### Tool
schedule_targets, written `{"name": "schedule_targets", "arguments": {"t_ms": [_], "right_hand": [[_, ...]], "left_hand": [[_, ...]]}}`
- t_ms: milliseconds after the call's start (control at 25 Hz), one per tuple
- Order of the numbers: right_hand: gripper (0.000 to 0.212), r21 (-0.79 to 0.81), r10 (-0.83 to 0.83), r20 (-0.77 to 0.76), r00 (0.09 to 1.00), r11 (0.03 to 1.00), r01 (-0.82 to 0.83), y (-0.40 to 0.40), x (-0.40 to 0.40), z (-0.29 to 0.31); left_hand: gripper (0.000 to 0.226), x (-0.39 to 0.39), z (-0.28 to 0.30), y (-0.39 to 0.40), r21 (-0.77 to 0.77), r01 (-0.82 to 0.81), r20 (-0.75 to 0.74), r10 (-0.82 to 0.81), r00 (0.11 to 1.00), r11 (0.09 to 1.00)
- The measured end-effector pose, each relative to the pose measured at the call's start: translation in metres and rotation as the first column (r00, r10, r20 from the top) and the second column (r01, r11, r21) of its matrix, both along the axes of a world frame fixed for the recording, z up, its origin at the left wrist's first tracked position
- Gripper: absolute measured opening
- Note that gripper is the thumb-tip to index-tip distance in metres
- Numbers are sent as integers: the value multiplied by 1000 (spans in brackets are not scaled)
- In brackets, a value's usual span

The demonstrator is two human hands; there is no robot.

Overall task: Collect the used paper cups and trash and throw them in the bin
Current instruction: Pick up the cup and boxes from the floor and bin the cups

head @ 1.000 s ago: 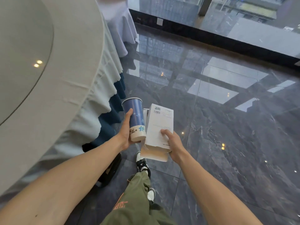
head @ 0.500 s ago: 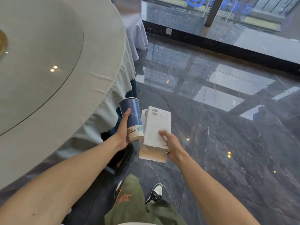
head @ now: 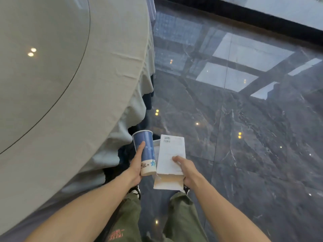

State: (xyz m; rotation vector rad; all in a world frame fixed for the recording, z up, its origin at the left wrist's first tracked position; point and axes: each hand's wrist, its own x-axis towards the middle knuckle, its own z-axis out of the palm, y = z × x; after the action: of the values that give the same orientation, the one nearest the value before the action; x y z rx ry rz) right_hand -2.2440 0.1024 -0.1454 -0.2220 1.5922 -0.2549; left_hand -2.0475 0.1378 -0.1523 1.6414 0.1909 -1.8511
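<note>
A tall blue paper cup (head: 146, 149) with a cream base is held in my left hand (head: 136, 167), which wraps it from the left with the thumb on its front. It tilts slightly, its mouth pointing away from me. Right beside it, my right hand (head: 186, 169) grips a white cardboard box (head: 170, 159) with an open torn flap at its near end. Both are held over the dark floor in front of my legs. No bin is in view.
A large round table (head: 97, 88) with a grey-green cloth and a glass turntable fills the left side, its skirt hanging close to the cup. Glossy dark marble floor (head: 253, 145) stretches to the right. A black window sill runs along the top right.
The view has tipped further down and the table has come nearer. My hands keep the cup and box in the same grips, and both feet now stand side by side.
</note>
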Motion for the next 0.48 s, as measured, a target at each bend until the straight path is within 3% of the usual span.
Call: {"name": "schedule_targets", "arguments": {"t_ms": [160, 280, 320, 480], "right_hand": [[33, 83, -106, -2, 994, 991, 106, 37, 23, -34], [68, 132, -173, -41, 984, 975, 177, 56, 41, -72], [70, 125, -185, -45, 982, 974, 189, 58, 45, -83], [29, 78, -109, -30, 994, 991, 111, 41, 63, -113]], "left_hand": [[75, 26, -41, 38, 118, 19, -71, -10, 997, 993], [69, 40, -70, 55, 161, 10, -90, 4, 996, 987], [70, 43, -75, 58, 167, -6, -81, 20, 996, 986], [87, 55, -116, 54, 177, -53, -49, 63, 997, 983]]}}
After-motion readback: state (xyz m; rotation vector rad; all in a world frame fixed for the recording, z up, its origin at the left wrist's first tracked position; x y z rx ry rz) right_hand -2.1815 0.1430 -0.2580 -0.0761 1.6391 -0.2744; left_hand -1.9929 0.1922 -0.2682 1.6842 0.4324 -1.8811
